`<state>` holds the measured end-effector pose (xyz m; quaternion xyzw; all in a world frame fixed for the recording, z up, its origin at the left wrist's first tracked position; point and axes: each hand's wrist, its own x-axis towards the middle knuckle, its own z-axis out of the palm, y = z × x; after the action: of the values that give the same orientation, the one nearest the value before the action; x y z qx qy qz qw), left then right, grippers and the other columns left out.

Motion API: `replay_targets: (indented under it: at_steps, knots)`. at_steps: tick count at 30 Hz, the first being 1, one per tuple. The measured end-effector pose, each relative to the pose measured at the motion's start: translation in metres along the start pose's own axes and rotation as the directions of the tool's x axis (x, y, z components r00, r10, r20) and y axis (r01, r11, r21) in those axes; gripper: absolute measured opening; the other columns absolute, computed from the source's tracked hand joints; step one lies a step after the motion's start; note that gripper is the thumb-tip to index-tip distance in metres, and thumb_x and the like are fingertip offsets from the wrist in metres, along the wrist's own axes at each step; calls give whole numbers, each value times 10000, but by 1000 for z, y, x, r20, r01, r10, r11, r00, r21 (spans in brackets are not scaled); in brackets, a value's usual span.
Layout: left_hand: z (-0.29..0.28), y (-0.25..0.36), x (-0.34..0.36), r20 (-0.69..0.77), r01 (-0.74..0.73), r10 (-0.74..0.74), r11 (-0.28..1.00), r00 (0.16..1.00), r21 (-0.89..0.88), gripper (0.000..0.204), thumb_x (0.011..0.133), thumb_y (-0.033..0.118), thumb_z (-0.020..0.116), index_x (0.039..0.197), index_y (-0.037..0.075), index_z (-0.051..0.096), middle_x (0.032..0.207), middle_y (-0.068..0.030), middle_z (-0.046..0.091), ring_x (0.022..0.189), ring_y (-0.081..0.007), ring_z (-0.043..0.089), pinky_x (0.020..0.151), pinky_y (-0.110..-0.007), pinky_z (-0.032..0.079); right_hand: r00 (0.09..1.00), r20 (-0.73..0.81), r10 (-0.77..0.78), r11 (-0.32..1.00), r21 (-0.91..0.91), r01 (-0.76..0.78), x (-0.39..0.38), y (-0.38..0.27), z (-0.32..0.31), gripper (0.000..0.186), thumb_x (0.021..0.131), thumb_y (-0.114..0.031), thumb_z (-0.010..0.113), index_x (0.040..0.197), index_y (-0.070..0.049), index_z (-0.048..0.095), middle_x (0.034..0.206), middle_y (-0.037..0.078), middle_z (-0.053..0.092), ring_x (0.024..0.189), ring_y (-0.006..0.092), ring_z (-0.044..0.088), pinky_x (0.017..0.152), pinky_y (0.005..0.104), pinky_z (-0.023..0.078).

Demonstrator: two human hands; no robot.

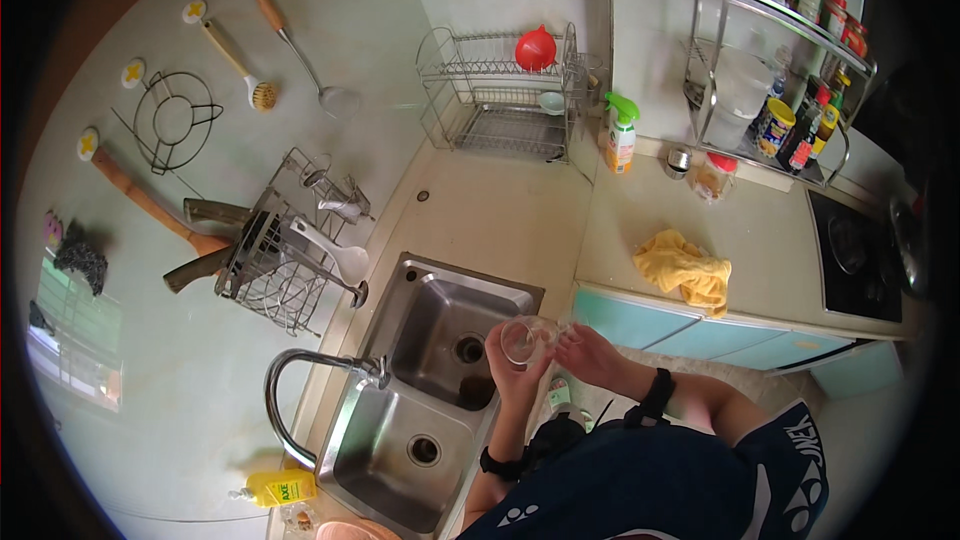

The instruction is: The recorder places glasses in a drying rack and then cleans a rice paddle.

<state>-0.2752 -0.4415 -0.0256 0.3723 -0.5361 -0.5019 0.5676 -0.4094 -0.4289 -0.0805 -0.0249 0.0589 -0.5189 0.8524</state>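
Observation:
A clear glass or plastic container (528,338) is held up over the right edge of the double steel sink (420,324). My left hand (508,365) is wrapped round its side. My right hand (585,352) is at the container's right side with fingers bent; there is something clear at the fingertips, and I cannot tell whether it is part of the container or separate. A yellow cloth (680,270) lies on the counter beyond my right hand. The curved faucet (285,390) stands at the sink's left side.
A dish rack (480,125) stands at the back, beside a spray bottle (620,145). A utensil rack (280,280) with knives and ladles hangs at the left. A condiment shelf (760,10) and black cooktop (850,255) are at the right. A yellow soap bottle (275,488) sits near the sink.

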Motion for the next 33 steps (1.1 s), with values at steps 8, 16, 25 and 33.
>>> replay_targets:
  at_steps: [8, 16, 25, 33]
  knots:
    - [-6, -50, 74, -203, -157, 160, 987, 966, 32, 725, 548, 101, 749, 1078, 28, 258, 1120, -131, 355, 1019, -201, 407, 861, -330, 352, 981, -189, 33, 978, -195, -71, 97, -41, 32, 186, 834, -156, 440, 986, -56, 482, 1012, 58, 507, 953, 148, 473, 825, 284, 389]
    - [-21, -57, 112, -214, 112, -69, 975, 974, 194, 724, 628, 17, 662, 1182, 75, 200, 1142, -109, 327, 1016, -214, 407, 859, -348, 352, 967, -102, -235, 883, -438, 168, 189, -119, 28, 132, 808, -103, 472, 900, -17, 508, 914, 71, 529, 866, 180, 520, 817, 343, 414]
    - [-34, -58, 80, -375, 330, -272, 939, 886, 100, 438, 761, 45, 533, 1135, 26, 306, 1056, -105, 426, 947, -180, 460, 780, -296, 394, 926, -217, -308, 910, -351, 220, 366, -285, -8, 160, 788, -79, 495, 923, 2, 469, 920, 95, 488, 821, 200, 493, 794, 341, 438]
    - [-29, -39, 61, -424, 506, -428, 859, 798, 86, 344, 781, 12, 484, 1100, 27, 356, 971, -98, 486, 878, -163, 493, 750, -265, 399, 708, -194, -678, 628, -655, 421, 452, -336, -38, 154, 747, -77, 547, 889, -48, 495, 828, 38, 516, 711, 183, 500, 689, 298, 448]
